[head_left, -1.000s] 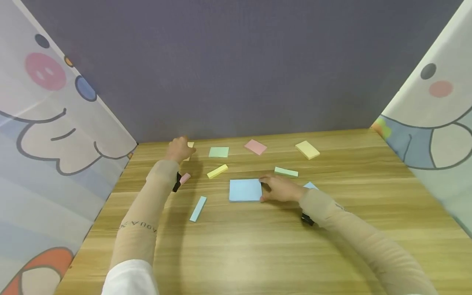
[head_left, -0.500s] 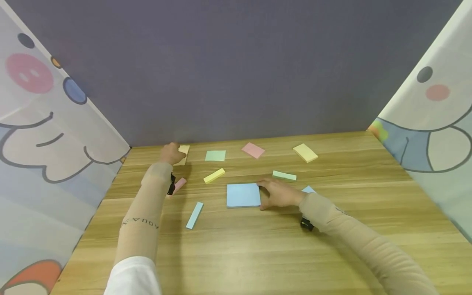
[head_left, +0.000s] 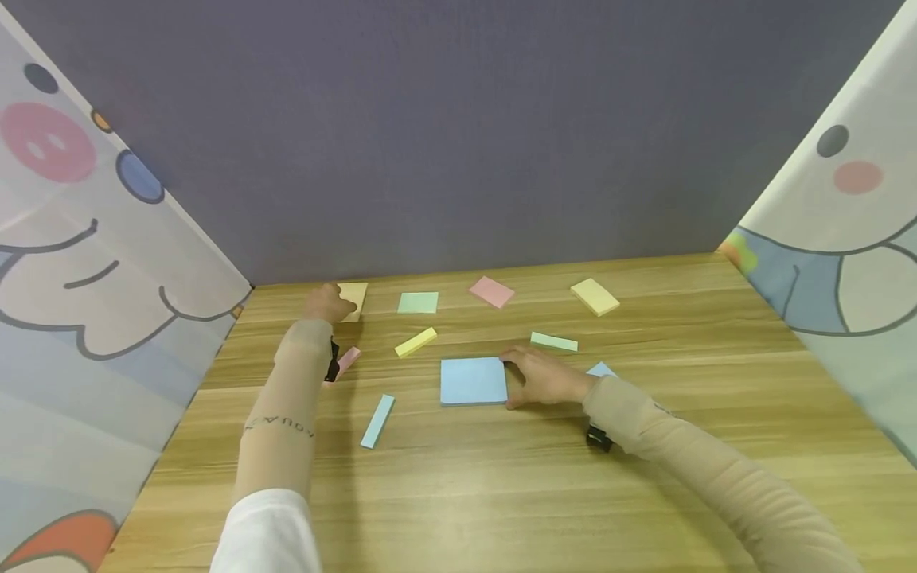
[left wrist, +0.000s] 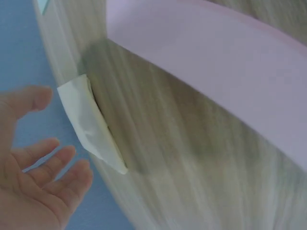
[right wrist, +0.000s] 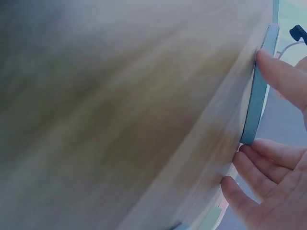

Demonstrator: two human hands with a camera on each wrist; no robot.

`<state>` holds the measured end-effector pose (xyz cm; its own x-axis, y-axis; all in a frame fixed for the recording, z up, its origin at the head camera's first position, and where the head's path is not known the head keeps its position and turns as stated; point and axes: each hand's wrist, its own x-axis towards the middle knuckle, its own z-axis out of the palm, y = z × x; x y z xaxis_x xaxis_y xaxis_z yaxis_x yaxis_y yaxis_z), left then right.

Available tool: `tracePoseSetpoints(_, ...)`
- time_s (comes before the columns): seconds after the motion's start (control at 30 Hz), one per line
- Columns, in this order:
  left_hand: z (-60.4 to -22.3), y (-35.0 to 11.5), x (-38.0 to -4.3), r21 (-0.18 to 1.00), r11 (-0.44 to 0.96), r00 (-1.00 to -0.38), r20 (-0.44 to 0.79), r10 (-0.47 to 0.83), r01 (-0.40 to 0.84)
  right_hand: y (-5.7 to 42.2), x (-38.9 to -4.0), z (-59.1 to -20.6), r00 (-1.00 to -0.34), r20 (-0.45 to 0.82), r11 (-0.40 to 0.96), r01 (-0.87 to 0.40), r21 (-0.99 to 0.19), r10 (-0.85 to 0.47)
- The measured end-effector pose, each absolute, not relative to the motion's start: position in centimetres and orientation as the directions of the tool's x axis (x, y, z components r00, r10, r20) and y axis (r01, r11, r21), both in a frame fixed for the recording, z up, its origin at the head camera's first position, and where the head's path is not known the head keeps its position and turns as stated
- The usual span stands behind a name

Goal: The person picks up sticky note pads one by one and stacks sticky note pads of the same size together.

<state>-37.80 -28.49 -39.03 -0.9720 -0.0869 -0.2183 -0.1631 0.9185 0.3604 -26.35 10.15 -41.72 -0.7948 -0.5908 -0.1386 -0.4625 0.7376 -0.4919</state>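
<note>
At the back left of the table, my left hand (head_left: 329,304) is at the left side of a pale yellow sticky note pad (head_left: 353,301). In the left wrist view, thumb and fingers are spread beside this pad (left wrist: 88,122), with a gap between. My right hand (head_left: 544,376) holds the right end of a large light blue sticky note pad (head_left: 473,381) lying flat at mid-table. The right wrist view has the thumb on the edge of the blue pad (right wrist: 259,91) and fingertips at its other corner. A pink strip pad (head_left: 349,360) is partly hidden by the left wrist.
Along the back lie a green pad (head_left: 419,302), a pink pad (head_left: 491,292) and another yellow pad (head_left: 595,296). Nearer are a yellow strip (head_left: 415,342), a green strip (head_left: 554,342) and a blue strip (head_left: 377,422). A blue piece (head_left: 600,369) shows behind the right wrist.
My left hand has drawn left off the pale yellow pad, uncovering more of it. The right hand stays at the blue pad. The head view has shifted slightly.
</note>
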Motion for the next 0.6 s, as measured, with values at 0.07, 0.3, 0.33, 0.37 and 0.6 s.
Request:
tracePoseSetpoints(0.07, -39.2, -28.6, -38.0, 0.362, 0.915, -0.968, -0.23, -0.096, -0.177, 10.2, -26.4, -41.7, -0.795, -0.133, 0.737, -0.466, -0.49, -0.592)
tracePoseSetpoints(0.3, -40.1, -27.9, -38.2, 0.298, 0.94, -0.97, -0.219, -0.104, -0.168, 10.5, -26.4, -41.9, -0.8, -0.117, 0.735, -0.469, -0.49, -0.588)
tracePoseSetpoints(0.33, -40.2, -27.9, -38.2, 0.298, 0.938, -0.968, -0.225, -0.114, -0.179, 10.5, -26.4, -42.0, -0.8, -0.115, 0.734, -0.47, -0.491, -0.589)
tracePoseSetpoints(0.37, -40.2, -27.8, -38.1, 0.308, 0.931, -0.964, -0.233, -0.126, -0.196, 10.5, -26.4, -42.0, -0.798, -0.112, 0.731, -0.473, -0.491, -0.592)
tracePoseSetpoints(0.6, -40.4, -28.3, -37.9, 0.335, 0.895, -0.929, -0.32, -0.185, -0.294, 10.3, -26.5, -41.9, -0.798, -0.115, 0.733, -0.474, -0.487, -0.592)
